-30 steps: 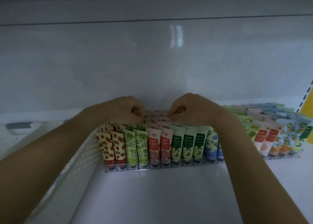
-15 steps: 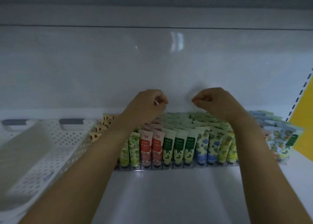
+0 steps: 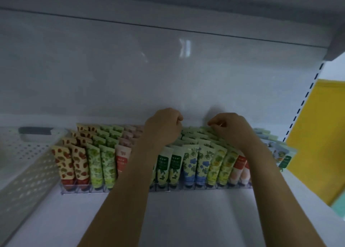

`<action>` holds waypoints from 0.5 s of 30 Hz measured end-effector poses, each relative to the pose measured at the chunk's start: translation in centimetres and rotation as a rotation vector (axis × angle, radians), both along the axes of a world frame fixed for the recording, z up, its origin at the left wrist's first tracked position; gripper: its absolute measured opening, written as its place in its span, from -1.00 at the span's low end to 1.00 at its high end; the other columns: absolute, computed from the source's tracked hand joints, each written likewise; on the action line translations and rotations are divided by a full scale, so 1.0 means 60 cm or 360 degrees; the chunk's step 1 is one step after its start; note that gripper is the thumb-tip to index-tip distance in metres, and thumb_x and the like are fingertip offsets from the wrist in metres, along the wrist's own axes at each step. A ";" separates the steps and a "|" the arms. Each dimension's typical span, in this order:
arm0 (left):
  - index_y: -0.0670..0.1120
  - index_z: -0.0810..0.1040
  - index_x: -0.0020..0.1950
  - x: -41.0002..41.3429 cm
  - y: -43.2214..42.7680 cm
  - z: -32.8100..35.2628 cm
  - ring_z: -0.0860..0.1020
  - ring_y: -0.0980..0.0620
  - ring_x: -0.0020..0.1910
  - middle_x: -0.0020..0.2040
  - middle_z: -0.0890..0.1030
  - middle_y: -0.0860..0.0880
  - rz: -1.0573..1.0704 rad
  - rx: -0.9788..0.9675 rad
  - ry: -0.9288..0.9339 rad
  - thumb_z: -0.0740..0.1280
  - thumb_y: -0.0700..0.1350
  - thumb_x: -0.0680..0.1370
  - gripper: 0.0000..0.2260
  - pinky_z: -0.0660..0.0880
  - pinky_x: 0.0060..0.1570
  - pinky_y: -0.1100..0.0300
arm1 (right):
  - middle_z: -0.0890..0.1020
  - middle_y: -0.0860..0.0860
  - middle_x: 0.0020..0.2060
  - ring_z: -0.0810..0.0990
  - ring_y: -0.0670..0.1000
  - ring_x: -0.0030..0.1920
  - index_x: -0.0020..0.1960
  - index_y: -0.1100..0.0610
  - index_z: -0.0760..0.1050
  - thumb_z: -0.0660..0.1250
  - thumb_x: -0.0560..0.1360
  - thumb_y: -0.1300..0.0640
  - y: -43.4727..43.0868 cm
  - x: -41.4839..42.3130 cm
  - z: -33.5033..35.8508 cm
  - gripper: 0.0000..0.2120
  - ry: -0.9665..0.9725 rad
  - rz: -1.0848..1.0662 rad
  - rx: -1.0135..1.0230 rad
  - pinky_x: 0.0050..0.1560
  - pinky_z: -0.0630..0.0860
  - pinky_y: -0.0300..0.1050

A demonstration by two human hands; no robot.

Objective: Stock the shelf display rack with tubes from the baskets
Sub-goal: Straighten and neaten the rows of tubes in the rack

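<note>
A clear display rack (image 3: 205, 188) stands on the shelf, filled with upright tubes in columns: strawberry print (image 3: 64, 164), green leaf (image 3: 97, 165), pink (image 3: 122, 158), dark-green label (image 3: 175, 164), blue flower (image 3: 191, 165), yellow-green (image 3: 217, 164) and peach (image 3: 238, 169). My left hand (image 3: 162, 128) hovers over the back rows near the middle with its fingers curled, and I see nothing in it. My right hand (image 3: 230, 130) is curled the same way over the back of the pale green rows, a hand's width to the right. Their fingertips are partly hidden.
A white perforated basket (image 3: 28, 164) with a grey handle (image 3: 35, 130) sits against the rack's left side. More tubes (image 3: 282, 154) stand to the right, before a yellow panel (image 3: 317, 138). The white back wall is just behind my hands and an upper shelf hangs overhead.
Both hands left the pink column, rose and moved right and back to the green rows, spreading apart. The view swung right, so the rack's right end now shows.
</note>
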State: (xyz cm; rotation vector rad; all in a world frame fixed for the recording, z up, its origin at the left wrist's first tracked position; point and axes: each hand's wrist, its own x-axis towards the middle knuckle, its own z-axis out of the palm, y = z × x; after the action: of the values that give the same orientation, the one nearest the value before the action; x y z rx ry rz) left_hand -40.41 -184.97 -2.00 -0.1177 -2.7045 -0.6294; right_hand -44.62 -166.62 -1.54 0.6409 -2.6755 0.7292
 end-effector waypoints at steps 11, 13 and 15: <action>-0.11 0.53 0.22 0.010 0.001 -0.013 0.43 -0.07 0.22 0.21 0.56 -0.08 -0.0154 -0.0116 0.0012 0.12 -0.25 0.58 -0.71 0.40 0.19 -0.03 | 0.65 0.00 0.06 0.46 -0.15 -0.10 0.09 0.09 0.61 0.26 0.51 0.21 -0.033 0.008 -0.002 -0.78 0.0063 0.0182 0.0162 -0.08 0.26 -0.40; -0.10 0.54 0.20 0.011 0.002 -0.015 0.42 -0.06 0.20 0.19 0.57 -0.07 -0.0174 -0.0139 0.0009 0.12 -0.22 0.58 -0.72 0.40 0.17 -0.01 | 0.65 0.01 0.05 0.52 -0.09 -0.05 0.09 0.10 0.62 0.25 0.51 0.22 -0.035 0.010 -0.003 -0.77 0.0069 0.0166 0.0176 -0.05 0.28 -0.37; -0.09 0.56 0.18 0.013 0.004 -0.014 0.41 -0.06 0.20 0.16 0.57 -0.06 -0.0170 -0.0153 0.0009 0.11 -0.19 0.59 -0.72 0.39 0.16 0.00 | 0.65 0.01 0.04 0.56 -0.02 0.02 0.07 0.10 0.62 0.23 0.50 0.25 -0.035 0.011 -0.004 -0.75 0.0072 0.0143 0.0178 -0.03 0.31 -0.34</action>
State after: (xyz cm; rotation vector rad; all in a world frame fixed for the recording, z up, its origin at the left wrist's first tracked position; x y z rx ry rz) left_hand -39.65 -184.71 -2.82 -0.2897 -2.7374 -0.5278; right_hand -43.94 -168.74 -1.78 0.8011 -2.6753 0.5833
